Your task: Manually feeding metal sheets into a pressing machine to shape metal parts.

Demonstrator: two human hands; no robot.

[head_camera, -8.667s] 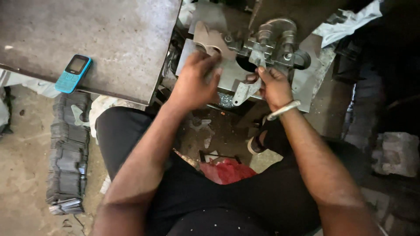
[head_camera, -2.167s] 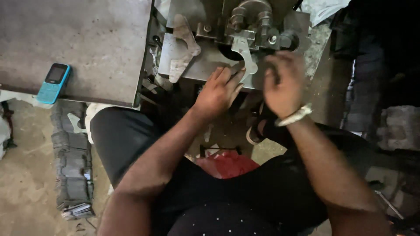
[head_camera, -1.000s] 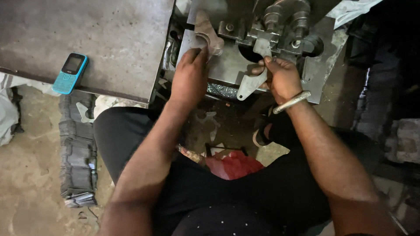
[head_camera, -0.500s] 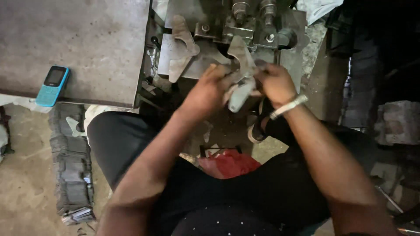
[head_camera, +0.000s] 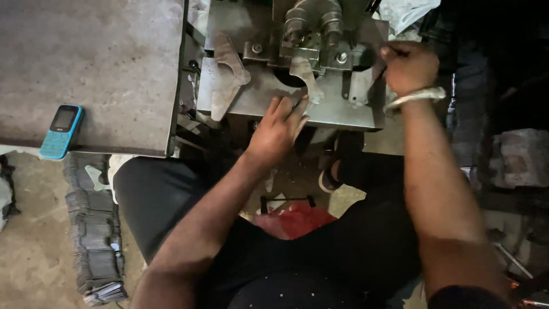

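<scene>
Grey, worn metal tabletop (head_camera: 97,68) fills the left, a small blue mobile phone (head_camera: 60,131) lying near its front edge. On the steel machine bed (head_camera: 343,111), the left hand (head_camera: 278,129) now lies flat and open, fingertips touching the curved grey metal blank (head_camera: 306,80), which both hands held half a second ago. The right hand (head_camera: 409,66) has moved right and is clenched around something hidden.
</scene>
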